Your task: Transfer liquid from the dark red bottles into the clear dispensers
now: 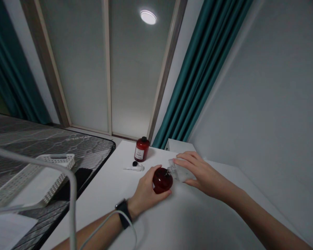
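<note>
Clear bottle (182,171) tipped at the mouth of the dark red bottle (161,181), both held above the white counter (109,201).
Landmark = dark red bottle. Left hand (147,191) wraps its side, fingers and thumb curled round it. Right hand (199,170) grips the clear bottle, just right of landmark, neck pointing at its opening; can't tell if the necks touch. White pump head (137,168) lies near landmark, to its left, small black cap (135,163) beside the pump. Labelled red bottle (142,149) stands upright beyond landmark. White basket (45,180) sits well left of landmark.
</note>
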`<state>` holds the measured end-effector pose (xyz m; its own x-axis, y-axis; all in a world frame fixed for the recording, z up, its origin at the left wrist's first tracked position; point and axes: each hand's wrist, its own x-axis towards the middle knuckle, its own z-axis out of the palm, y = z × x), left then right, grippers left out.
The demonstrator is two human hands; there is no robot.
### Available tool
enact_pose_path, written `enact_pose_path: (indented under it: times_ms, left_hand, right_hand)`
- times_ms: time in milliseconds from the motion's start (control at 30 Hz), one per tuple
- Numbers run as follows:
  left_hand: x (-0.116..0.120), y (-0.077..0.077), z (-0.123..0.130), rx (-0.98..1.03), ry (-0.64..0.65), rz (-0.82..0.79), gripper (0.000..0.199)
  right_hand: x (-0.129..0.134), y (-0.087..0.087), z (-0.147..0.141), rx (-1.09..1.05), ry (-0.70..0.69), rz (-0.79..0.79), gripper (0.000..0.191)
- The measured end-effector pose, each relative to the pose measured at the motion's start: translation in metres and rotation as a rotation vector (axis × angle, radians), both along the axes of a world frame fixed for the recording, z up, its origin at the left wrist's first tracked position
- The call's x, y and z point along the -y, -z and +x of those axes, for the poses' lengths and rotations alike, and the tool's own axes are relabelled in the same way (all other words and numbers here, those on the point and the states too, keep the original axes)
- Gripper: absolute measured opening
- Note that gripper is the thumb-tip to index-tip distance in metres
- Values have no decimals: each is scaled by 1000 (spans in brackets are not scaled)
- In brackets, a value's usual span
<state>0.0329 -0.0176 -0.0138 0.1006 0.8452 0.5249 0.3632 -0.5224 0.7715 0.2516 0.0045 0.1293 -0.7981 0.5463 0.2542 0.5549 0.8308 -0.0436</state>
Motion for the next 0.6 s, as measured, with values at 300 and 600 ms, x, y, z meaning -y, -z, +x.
enact_pose_path:
  times_ms: [300,600]
  left_hand:
    - [1,1,0,-3,4,-15,75]
    - [0,-1,-1,3,15,-34,76]
  right_hand:
    - [2,-4,-2,0,-3,-13,72]
    - [2,-4,-2,3,1,13,86]
